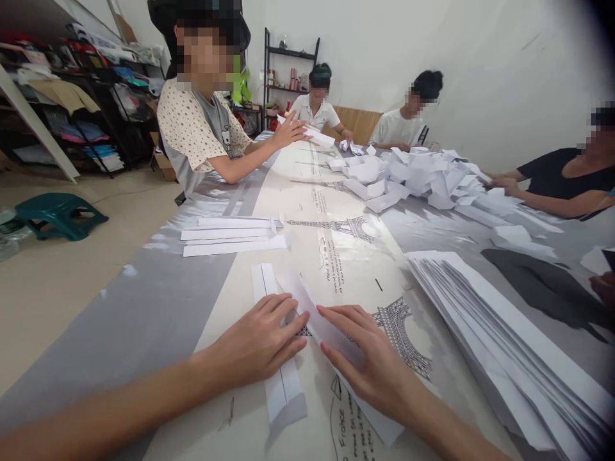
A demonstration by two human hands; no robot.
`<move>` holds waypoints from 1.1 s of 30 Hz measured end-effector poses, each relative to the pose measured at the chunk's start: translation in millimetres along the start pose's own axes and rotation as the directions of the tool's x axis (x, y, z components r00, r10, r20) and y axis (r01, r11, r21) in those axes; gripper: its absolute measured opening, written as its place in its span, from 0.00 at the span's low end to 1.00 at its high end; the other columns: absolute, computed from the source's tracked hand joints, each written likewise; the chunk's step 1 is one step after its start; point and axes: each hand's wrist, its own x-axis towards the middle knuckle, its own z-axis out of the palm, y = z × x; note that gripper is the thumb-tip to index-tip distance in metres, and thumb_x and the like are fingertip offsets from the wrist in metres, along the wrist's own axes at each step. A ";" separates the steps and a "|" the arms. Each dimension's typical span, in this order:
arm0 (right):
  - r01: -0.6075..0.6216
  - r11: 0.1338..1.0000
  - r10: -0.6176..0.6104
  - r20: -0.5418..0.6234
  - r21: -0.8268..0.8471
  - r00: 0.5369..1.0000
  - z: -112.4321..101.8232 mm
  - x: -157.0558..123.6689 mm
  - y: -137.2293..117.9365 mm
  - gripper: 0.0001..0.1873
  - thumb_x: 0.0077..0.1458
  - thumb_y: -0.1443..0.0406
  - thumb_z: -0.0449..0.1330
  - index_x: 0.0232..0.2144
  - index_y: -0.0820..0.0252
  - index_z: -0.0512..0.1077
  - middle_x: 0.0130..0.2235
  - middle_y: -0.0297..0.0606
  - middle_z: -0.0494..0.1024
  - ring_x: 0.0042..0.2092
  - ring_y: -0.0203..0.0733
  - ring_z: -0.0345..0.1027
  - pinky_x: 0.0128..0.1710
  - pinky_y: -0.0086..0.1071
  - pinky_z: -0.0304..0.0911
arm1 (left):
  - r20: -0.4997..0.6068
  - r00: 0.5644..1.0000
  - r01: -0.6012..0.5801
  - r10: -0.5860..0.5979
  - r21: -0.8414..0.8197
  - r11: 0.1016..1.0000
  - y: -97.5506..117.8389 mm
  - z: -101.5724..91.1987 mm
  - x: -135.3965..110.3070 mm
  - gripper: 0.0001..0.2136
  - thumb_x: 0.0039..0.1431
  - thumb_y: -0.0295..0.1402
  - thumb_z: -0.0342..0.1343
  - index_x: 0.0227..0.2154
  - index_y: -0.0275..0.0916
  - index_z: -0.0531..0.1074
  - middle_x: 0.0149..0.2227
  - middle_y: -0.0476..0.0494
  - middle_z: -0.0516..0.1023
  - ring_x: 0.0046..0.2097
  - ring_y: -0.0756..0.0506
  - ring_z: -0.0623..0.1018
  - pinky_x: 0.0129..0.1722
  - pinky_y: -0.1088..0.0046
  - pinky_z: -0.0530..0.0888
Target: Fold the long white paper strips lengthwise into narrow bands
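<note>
A loose white paper strip [307, 301] slants across the table in front of me. My right hand [372, 352] has hold of it, with the thumb at its left edge and the fingers over its surface; part of the strip is hidden under the palm. My left hand [269, 336] is open, its fingers stretched out towards the strip's left edge. Beneath the left hand lies a folded paper strip [288, 400] with a seam along its length, partly covered by that hand.
Beyond my left hand, several folded strips [235, 237] lie side by side. A thick stack of paper [480, 339] stands at the right. A heap of folded papers [408, 173] covers the far right. Several people sit around the table; one person's hands [291, 131] hold paper. A green stool [60, 214] stands left.
</note>
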 end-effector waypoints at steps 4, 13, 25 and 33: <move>0.006 1.000 -0.006 0.015 0.009 1.000 -5.5 -1.6 1.5 0.23 0.67 0.62 0.57 0.63 0.52 0.66 0.56 0.42 0.77 0.59 0.50 0.68 0.57 0.48 0.71 | 0.017 1.000 -0.006 0.006 0.001 1.000 -1.2 -0.1 1.0 0.18 0.74 0.39 0.46 0.59 0.34 0.67 0.55 0.31 0.73 0.58 0.32 0.73 0.52 0.51 0.75; 0.085 0.996 -0.076 0.321 -0.015 0.944 -19.3 -5.4 0.6 0.37 0.67 0.52 0.57 0.71 0.54 0.53 0.68 0.42 0.64 0.69 0.56 0.55 0.66 0.57 0.59 | -0.018 1.000 -0.012 0.011 -0.021 1.000 -3.2 -1.3 1.8 0.13 0.74 0.33 0.45 0.51 0.32 0.70 0.50 0.31 0.76 0.54 0.35 0.76 0.50 0.55 0.76; 0.141 0.989 -0.150 0.282 0.053 0.947 -6.8 3.6 5.0 0.27 0.71 0.66 0.51 0.69 0.49 0.57 0.63 0.38 0.71 0.66 0.46 0.60 0.64 0.48 0.62 | -0.057 0.989 0.125 -0.133 -0.135 0.983 -7.9 0.5 0.3 0.09 0.73 0.32 0.44 0.49 0.36 0.65 0.53 0.33 0.71 0.47 0.40 0.78 0.43 0.61 0.78; 0.169 0.985 -0.171 0.259 0.027 0.951 -3.6 3.9 13.1 0.27 0.70 0.63 0.54 0.69 0.52 0.58 0.68 0.41 0.64 0.67 0.48 0.57 0.66 0.51 0.59 | -0.107 0.993 0.037 -0.040 -0.028 0.999 -11.6 6.7 -0.5 0.14 0.74 0.30 0.44 0.57 0.33 0.66 0.61 0.30 0.70 0.57 0.36 0.75 0.52 0.54 0.76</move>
